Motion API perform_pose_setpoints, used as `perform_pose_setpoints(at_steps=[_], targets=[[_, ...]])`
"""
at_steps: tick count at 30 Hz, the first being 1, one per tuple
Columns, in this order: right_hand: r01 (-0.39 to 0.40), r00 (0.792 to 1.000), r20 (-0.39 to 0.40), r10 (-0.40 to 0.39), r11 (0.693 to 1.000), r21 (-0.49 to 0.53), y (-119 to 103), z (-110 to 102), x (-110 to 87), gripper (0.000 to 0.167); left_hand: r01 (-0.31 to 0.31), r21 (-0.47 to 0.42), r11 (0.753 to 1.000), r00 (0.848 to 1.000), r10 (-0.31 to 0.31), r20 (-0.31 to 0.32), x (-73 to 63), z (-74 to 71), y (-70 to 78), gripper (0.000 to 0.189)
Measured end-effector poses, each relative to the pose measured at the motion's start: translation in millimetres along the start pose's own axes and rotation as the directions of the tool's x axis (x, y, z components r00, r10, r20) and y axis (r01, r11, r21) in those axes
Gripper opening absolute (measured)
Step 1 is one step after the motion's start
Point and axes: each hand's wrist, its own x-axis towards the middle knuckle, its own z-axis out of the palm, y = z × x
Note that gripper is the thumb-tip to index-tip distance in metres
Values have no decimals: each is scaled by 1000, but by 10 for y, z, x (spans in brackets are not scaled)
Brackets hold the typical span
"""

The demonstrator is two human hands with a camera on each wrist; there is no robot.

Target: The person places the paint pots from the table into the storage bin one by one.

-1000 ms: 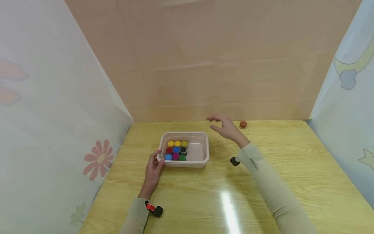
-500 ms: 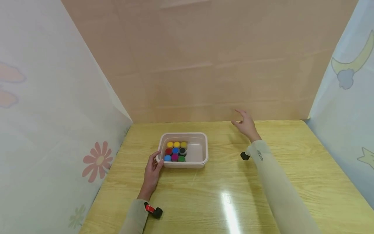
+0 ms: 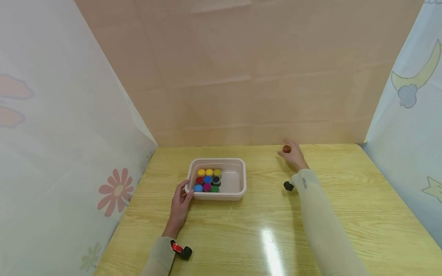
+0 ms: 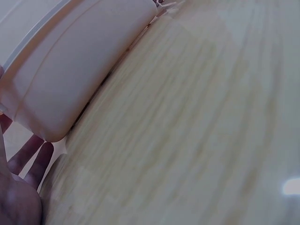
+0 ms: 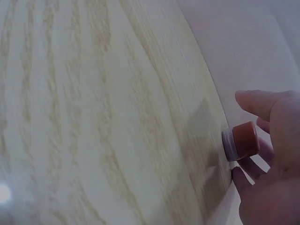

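A pale pink plastic container (image 3: pixel 232 196) stands on the table, several small pots with coloured lids (image 3: pixel 208 179) grouped in its left part. My left hand (image 3: pixel 180 207) holds the container's near left corner, thumb at the front and fingers along the left side; the left wrist view shows fingers (image 4: pixel 40 159) beside the corner. At the table's far edge, my right hand (image 3: pixel 293 155) is around a small pot with an orange-brown lid (image 5: pixel 244 139). The pot rests on the table; the thumb stands apart from it, and some fingers are partly hidden behind it.
The wooden table (image 3: pixel 238 234) ends at a brown paper backdrop (image 3: pixel 221 84) close behind the right hand. Patterned white sheets flank it on the left (image 3: pixel 69 153) and right (image 3: pixel 414 142).
My right hand has moved right from beside the container to the brown-lidded pot, then lowered around it. My left hand has stayed at the container's corner.
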Motion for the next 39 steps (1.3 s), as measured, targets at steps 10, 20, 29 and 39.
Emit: perform_pose_setpoints(at_steps=[10, 20, 29, 39], targets=[[42, 998, -45, -47, 994, -99, 43, 16, -55, 44, 33, -7, 999, 999, -33, 20, 30, -6, -28, 45], [77, 995, -51, -84, 990, -119, 66, -10, -46, 34, 78, -6, 997, 996, -78, 52, -35, -10, 255, 48], [53, 998, -39, -56, 996, -68, 46, -55, -39, 38, 83, -12, 996, 995, -82, 49, -62, -23, 300, 47], [60, 995, -77, -61, 998, -16, -3, -74, -16, 32, 7, -25, 1000, 1000, -7, 14, 4, -14, -9, 44]])
